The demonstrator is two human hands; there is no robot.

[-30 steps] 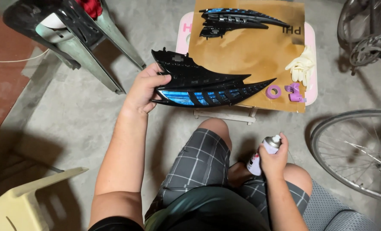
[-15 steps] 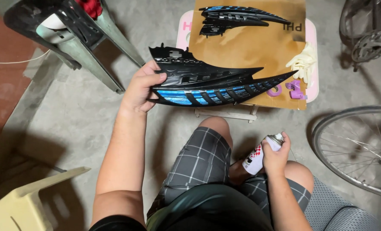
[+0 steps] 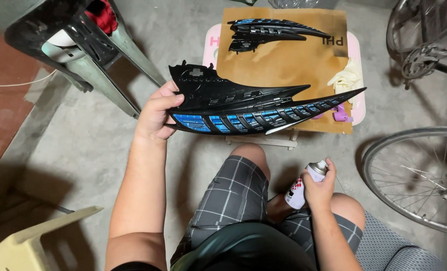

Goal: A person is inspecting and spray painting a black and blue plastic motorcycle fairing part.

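Observation:
My left hand (image 3: 156,113) grips the wide end of a long black pointed plastic panel (image 3: 243,100) with glossy blue slats, held level in the air above my knees. My right hand (image 3: 320,189) is wrapped around a white spray can (image 3: 304,186) resting near my right knee, nozzle upward. A second, matching black and blue panel (image 3: 268,31) lies on a sheet of brown cardboard (image 3: 288,65) spread over a small pink table (image 3: 356,75) in front of me.
Pale gloves (image 3: 346,78) and purple tape rolls (image 3: 340,114) sit at the cardboard's right edge. A dark plastic chair (image 3: 78,45) stands at upper left, a yellowish stool (image 3: 28,241) at lower left. Bicycle wheels (image 3: 409,170) are on the right. The floor is concrete.
My left hand has raised the panel slightly and tilted it more level. My right hand with the spray can has stayed by my knee.

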